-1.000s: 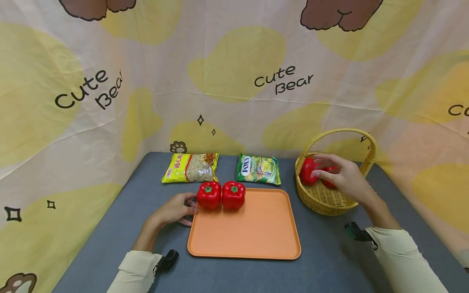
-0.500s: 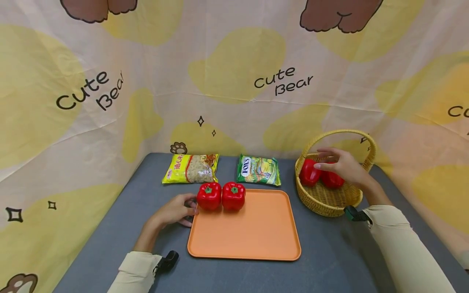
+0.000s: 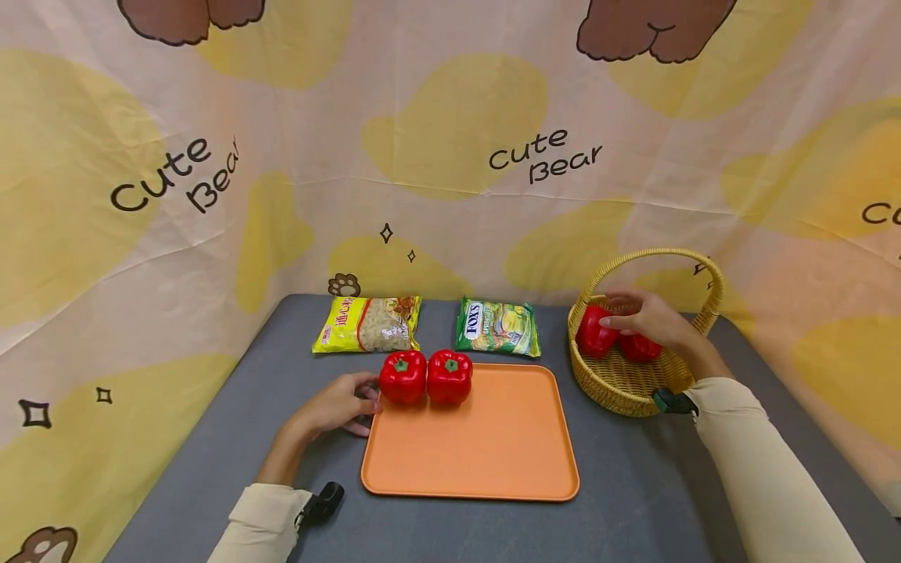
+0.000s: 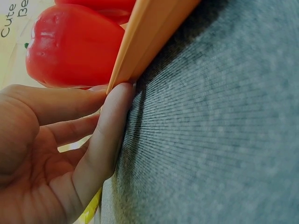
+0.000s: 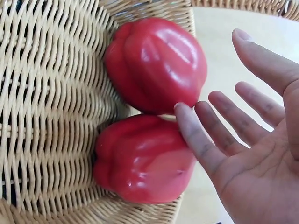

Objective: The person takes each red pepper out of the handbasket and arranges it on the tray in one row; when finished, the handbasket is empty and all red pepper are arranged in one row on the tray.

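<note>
An orange tray (image 3: 470, 478) lies mid-table with two red bell peppers (image 3: 402, 377) (image 3: 449, 376) side by side at its far left corner. My left hand (image 3: 342, 405) rests on the table, its relaxed fingers (image 4: 110, 121) touching the tray's rim (image 4: 145, 42) beside a pepper (image 4: 74, 46). At the right stands a wicker basket (image 3: 626, 387) holding two more red peppers (image 3: 594, 331) (image 3: 639, 349). My right hand (image 3: 644, 317) hovers over them, holding nothing. In the right wrist view its straight, spread fingers (image 5: 196, 135) reach the nearer pepper (image 5: 142, 158), beside the other pepper (image 5: 156, 63).
A yellow snack bag (image 3: 367, 323) and a green snack bag (image 3: 497, 326) lie flat behind the tray. The basket's tall handle (image 3: 658, 254) arches over my right hand. A bear-print cloth backdrop (image 3: 450, 156) walls in the grey table (image 3: 633, 493).
My right hand has moved farther into the basket and dropped closer to the two peppers. The left hand and the tray have stayed put.
</note>
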`<state>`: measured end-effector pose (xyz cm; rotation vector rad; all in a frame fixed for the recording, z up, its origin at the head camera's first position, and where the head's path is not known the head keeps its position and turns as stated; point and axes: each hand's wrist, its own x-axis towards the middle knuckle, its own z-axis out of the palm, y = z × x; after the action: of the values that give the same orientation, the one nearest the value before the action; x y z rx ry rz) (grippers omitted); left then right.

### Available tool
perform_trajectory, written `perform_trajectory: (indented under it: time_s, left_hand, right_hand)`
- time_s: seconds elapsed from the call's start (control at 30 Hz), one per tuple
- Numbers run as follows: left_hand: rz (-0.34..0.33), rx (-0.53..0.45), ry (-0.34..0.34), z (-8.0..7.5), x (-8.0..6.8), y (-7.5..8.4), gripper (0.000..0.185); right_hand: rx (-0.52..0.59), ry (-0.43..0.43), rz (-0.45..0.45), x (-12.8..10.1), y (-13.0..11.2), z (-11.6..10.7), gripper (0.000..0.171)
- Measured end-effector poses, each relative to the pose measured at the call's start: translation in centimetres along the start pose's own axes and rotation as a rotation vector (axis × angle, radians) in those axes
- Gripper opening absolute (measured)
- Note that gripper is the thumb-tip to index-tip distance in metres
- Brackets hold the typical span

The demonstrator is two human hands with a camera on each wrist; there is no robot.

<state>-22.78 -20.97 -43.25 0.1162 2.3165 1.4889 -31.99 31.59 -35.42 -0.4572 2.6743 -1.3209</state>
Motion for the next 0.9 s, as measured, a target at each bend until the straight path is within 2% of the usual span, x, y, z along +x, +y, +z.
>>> perform_trajectory:
  time_s: [0.2,0.47,0.67,0.9]
  left_hand:
    - [-0.008,-0.005,0.001,0.13,-0.05,0.01,0.051]
    - [0.011,0.0,-0.014,0.0,-0.27,0.04,0.052]
    - [0.028,-0.014,-0.017,0.0,-0.62,0.34,0.053]
    - [0.026,-0.011,-0.018,0.06,-0.6,0.39,0.053]
  right_hand:
    - [-0.035,-0.033,0.015,-0.11,0.41,-0.01,0.073]
    - [-0.093,-0.062,-0.016,-0.09,0.53,0.26,0.069]
    - [-0.165,-0.072,-0.018,-0.23,0.43,0.33,0.063]
    - [-0.281,-0.082,0.025,-0.4,0.42,0.63,0.062]
